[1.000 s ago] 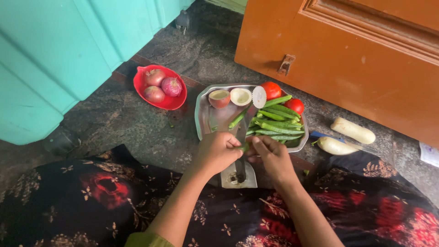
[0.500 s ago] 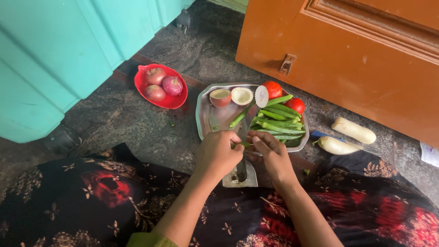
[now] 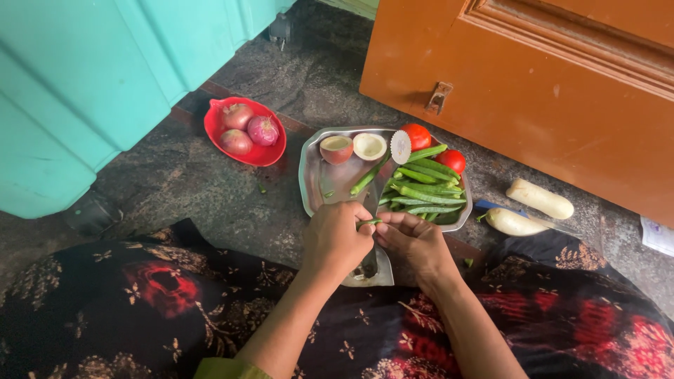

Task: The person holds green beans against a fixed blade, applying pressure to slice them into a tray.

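One printed item only: a small white paper or packet (image 3: 660, 235) with faint print, lying flat on the stone floor at the far right edge, cut off by the frame, just below the orange door (image 3: 533, 84) and right of the two white vegetables (image 3: 526, 210). Too small to tell more. No signs or screens.

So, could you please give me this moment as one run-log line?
left hand: holds green pod | right hand: pinches same pod | below: upright floor blade | ahead: steel tray of vegetables
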